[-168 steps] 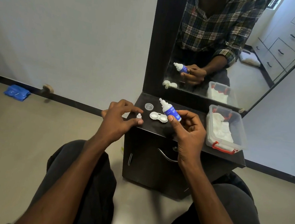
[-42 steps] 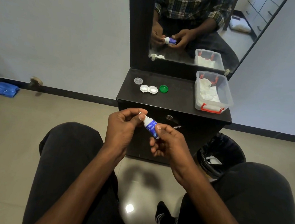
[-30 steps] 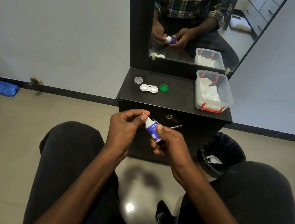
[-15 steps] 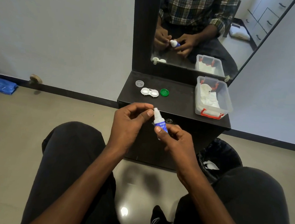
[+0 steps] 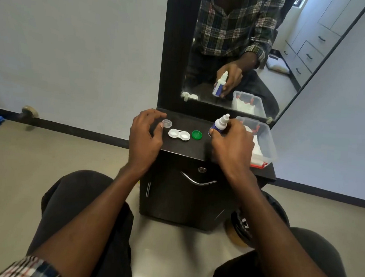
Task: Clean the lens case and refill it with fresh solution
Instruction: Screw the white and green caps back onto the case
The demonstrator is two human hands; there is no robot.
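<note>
Head view looks down on a dark counter (image 5: pixel 185 148) below a tall mirror (image 5: pixel 246 55). At its right end sits a clear plastic bin (image 5: pixel 265 141) with red clips. The right hand (image 5: pixel 229 142) grips a small blue-and-white solution bottle (image 5: pixel 219 125), nozzle up, near the bin. The left hand (image 5: pixel 145 133) hovers with loosely curled fingers, holding nothing, beside a clear cap (image 5: pixel 167 123). Between the hands lies the open white lens case (image 5: pixel 179 134), a green cap (image 5: pixel 197 135) just right of it.
</note>
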